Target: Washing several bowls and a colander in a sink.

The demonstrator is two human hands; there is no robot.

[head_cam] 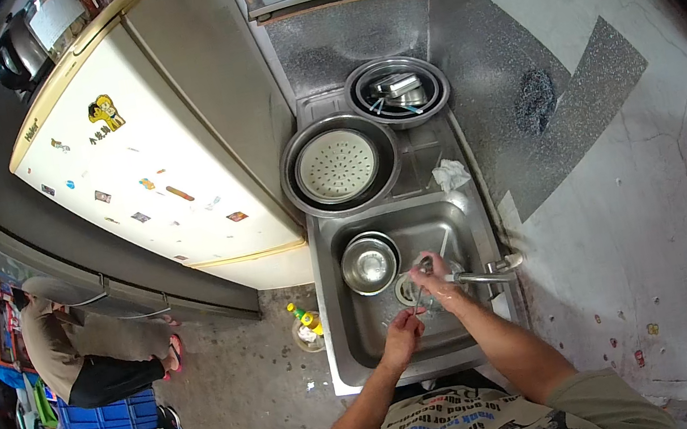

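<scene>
Both hands are over the stainless steel sink point(360, 348). My left hand point(404, 335) pinches the thin handle of a metal utensil point(419, 297), probably a spoon or ladle. Against its upper end, my right hand point(433, 273) is closed, beside the faucet spout point(473, 277), and its skin looks wet. What the fingers of my right hand cover is hidden. Left of the hands, stacked metal bowls point(369, 266) stand in the basin. Close to the right hand, a pale thin stick-like thing point(445, 242) leans in the basin, and below the hand is something clear and blurred.
On the drainboard stand a metal basin with a white perforated strainer point(337, 166) and another basin point(353, 101) holding metal containers. A crumpled white cloth or paper point(451, 175) lies nearby. The refrigerator point(159, 170) stands left. Another person point(85, 339) is farther left, near a blue crate point(111, 415).
</scene>
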